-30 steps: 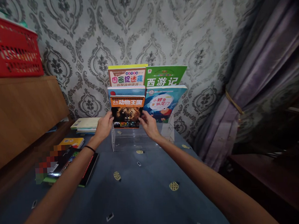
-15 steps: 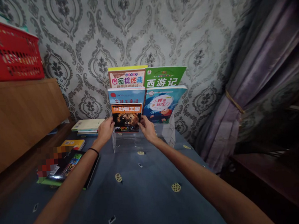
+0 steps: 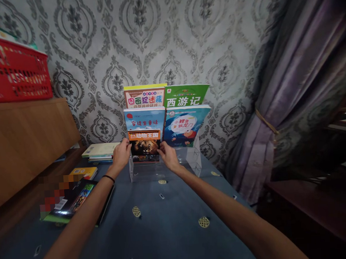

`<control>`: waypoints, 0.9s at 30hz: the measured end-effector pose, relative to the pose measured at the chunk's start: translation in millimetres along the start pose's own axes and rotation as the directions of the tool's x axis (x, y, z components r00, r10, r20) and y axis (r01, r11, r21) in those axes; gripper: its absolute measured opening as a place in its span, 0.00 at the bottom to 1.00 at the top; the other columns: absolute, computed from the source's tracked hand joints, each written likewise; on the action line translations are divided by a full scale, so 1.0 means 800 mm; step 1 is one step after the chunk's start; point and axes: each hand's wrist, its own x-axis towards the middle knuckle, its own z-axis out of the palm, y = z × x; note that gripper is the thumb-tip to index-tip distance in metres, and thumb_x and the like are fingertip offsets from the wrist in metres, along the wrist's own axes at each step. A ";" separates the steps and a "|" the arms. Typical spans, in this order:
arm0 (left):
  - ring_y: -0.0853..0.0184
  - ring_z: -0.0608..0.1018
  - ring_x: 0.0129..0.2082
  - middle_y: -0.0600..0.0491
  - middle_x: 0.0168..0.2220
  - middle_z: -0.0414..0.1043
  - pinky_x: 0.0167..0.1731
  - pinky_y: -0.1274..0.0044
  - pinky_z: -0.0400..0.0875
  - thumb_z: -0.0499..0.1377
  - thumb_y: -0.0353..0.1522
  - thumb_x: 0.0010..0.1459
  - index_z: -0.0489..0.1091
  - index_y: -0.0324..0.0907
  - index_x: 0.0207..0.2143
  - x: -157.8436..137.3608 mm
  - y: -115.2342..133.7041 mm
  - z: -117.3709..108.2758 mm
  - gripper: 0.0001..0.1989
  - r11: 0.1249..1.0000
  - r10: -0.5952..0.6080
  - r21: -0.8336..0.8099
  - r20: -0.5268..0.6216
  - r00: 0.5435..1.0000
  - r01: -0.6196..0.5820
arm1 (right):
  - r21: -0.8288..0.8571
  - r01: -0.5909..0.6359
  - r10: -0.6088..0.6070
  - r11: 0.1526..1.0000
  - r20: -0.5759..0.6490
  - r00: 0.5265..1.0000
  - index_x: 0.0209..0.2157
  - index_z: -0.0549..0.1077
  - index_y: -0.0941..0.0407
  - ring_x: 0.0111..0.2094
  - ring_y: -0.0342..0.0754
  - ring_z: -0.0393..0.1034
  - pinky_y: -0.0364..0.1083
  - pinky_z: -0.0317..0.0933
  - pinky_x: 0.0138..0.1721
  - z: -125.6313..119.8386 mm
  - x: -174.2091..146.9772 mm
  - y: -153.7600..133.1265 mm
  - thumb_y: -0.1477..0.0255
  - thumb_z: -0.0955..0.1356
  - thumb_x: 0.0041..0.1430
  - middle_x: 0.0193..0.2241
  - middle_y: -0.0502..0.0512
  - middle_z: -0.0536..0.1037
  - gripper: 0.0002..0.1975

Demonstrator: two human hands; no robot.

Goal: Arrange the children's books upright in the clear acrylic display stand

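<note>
Both hands grip a small book with a lion on its cover [image 3: 145,147], upright at the front left of a clear acrylic book rack [image 3: 194,165]. My left hand [image 3: 122,153] pinches its left edge; my right hand [image 3: 169,156] pinches its right edge. Right behind it stands a light blue book [image 3: 144,118]. Beside that, on the right, is a blue book with a white circle [image 3: 185,125]. The back tier bears a pinkish book [image 3: 146,98] on the left, with a yellow edge above it, and a green book [image 3: 187,94] on the right.
A dark, glossy book [image 3: 74,198] lies in a loose pile left of my forearm. Farther back is a stack of pale books [image 3: 101,150]. A red basket [image 3: 13,69] sits on a wooden cabinet [image 3: 30,142]. A tied curtain [image 3: 262,147] hangs at the right.
The lion book sits lower against the light blue book, whose title now shows in full above it. Both hands have stayed at its edges. The view has tilted slightly upward.
</note>
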 end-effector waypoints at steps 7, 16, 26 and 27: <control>0.62 0.78 0.36 0.49 0.34 0.77 0.35 0.75 0.64 0.54 0.32 0.64 0.69 0.43 0.39 0.004 -0.001 -0.005 0.05 1.000 0.002 -0.012 0.006 1.000 -0.002 | -0.059 -0.017 0.018 0.998 0.003 1.000 0.34 0.70 0.53 0.32 0.50 0.72 0.46 0.62 0.36 0.000 0.005 -0.005 0.73 0.67 0.56 0.31 0.53 0.78 0.02; 0.61 0.78 0.38 0.49 0.36 0.77 0.36 0.74 0.65 0.53 0.31 0.65 0.68 0.43 0.40 0.002 -0.003 -0.005 0.05 0.999 0.033 0.015 0.008 0.999 -0.033 | -0.117 -0.052 0.054 0.992 0.011 0.998 0.32 0.73 0.52 0.29 0.51 0.73 0.45 0.58 0.31 -0.001 0.005 -0.004 0.72 0.67 0.57 0.28 0.54 0.80 0.02; 0.60 0.79 0.40 0.47 0.39 0.78 0.36 0.75 0.65 0.52 0.31 0.66 0.66 0.43 0.42 0.001 0.002 -0.010 0.04 0.997 0.015 0.076 0.063 0.998 -0.020 | -0.127 -0.047 0.055 0.991 0.065 0.996 0.32 0.72 0.52 0.29 0.51 0.75 0.44 0.60 0.30 -0.006 0.006 -0.005 0.73 0.67 0.57 0.26 0.52 0.80 0.02; 0.60 0.80 0.40 0.47 0.39 0.78 0.36 0.74 0.65 0.52 0.31 0.67 0.66 0.43 0.43 0.001 0.003 -0.011 0.05 0.996 0.010 0.088 0.072 0.997 -0.016 | -0.131 -0.046 0.055 0.990 0.071 0.996 0.33 0.72 0.52 0.30 0.50 0.76 0.44 0.60 0.31 -0.007 0.006 -0.006 0.73 0.67 0.57 0.27 0.52 0.80 0.02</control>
